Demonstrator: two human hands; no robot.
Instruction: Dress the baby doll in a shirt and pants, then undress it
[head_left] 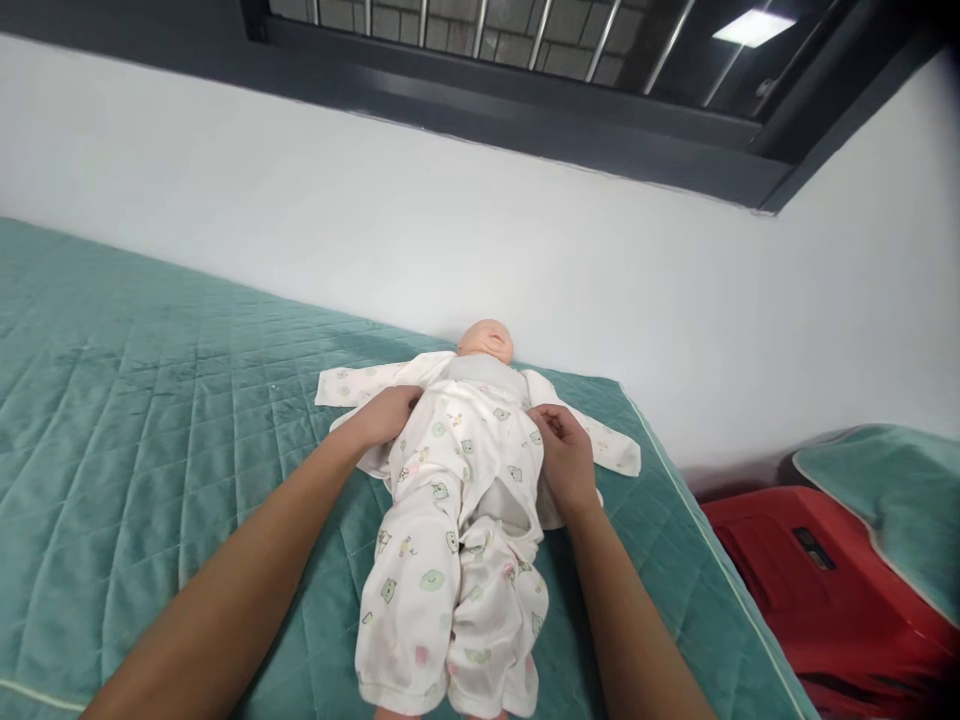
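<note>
Doll [486,372]: feet cut off, near edge. Left hand [390,412]: fingertips hidden at trousers [427,500]. Red case [772,580]: label [814,548] illegible.

I watch through one head camera looking forward and down, near above the doll's [486,374] foot end, facing the wall [420,220] behind the doll.

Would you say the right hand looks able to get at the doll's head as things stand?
Probably yes: the right hand is at the trousers, and nothing seems to block its way over the jacket to the doll's head.
</note>
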